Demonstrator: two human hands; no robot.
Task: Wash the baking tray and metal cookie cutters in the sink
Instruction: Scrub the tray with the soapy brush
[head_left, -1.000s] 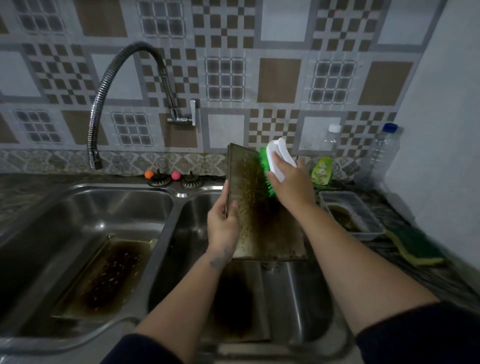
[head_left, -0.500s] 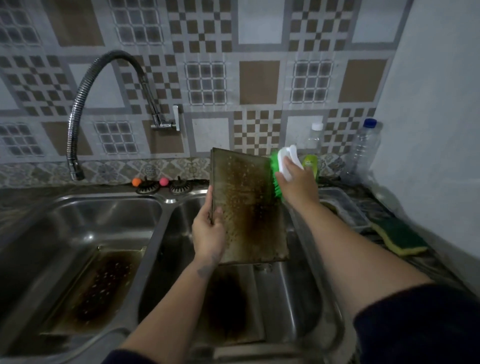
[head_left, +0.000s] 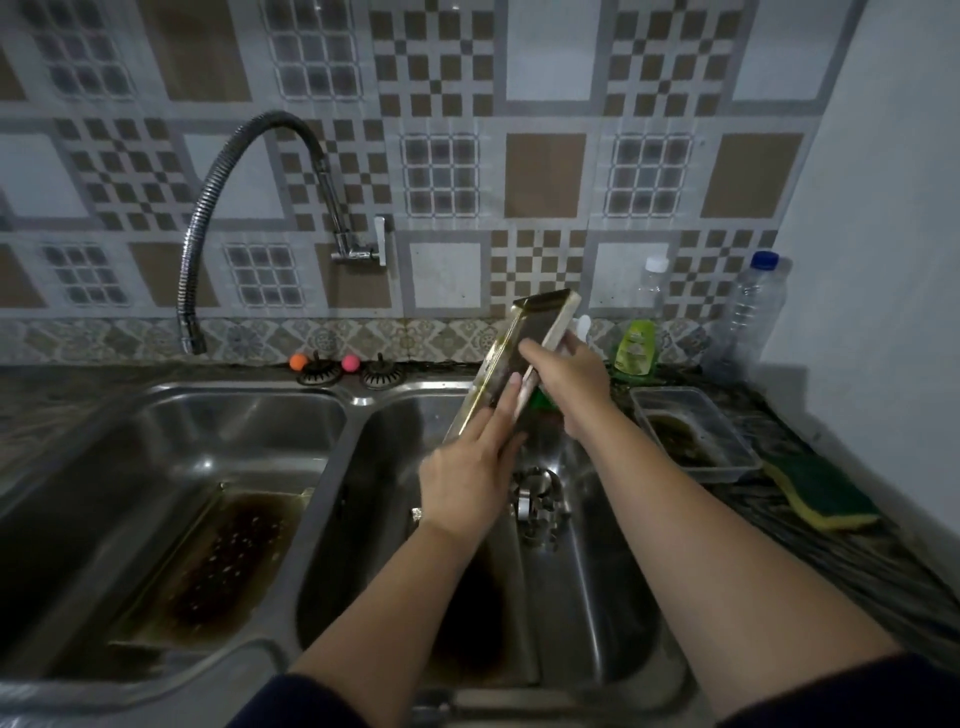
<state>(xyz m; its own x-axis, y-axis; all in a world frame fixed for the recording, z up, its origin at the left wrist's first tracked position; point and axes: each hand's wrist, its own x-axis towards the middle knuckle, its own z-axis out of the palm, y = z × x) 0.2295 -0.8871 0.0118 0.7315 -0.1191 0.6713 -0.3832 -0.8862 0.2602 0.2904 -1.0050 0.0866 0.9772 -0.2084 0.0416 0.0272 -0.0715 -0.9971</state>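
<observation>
Baking tray (head_left: 524, 358) is held up over the right bowl of the sink (head_left: 363, 447), tilted on its edge so that its top end leans toward the tiled wall and only a thin, dirty strip of it shows. The left hand (head_left: 467, 483) is at the low end of the tray, with its fingers (head_left: 501, 415) straight and laid flat against the tray, so this hand is not curled around it. The right hand (head_left: 569, 376) is higher up on the right side of the tray, and its thumb (head_left: 535, 349) and fingers wrap over the tray's pale edge and grip it. A bit of a green and white brush (head_left: 545, 399) peeks out under that hand, but how it is held is hard to tell. Shiny metal cookie cutters (head_left: 537, 501) lie in the bottom of the right bowl, just under the hands. Another dirty tray (head_left: 213, 566) lies flat in the left bowl. On the bench at the right sit a clear tub (head_left: 693, 436) with brown water, a green and yellow sponge (head_left: 818, 493), a green soap bottle (head_left: 635, 347) and a clear water bottle (head_left: 750, 306). A bendy tap (head_left: 228, 208) hangs over the left bowl.
</observation>
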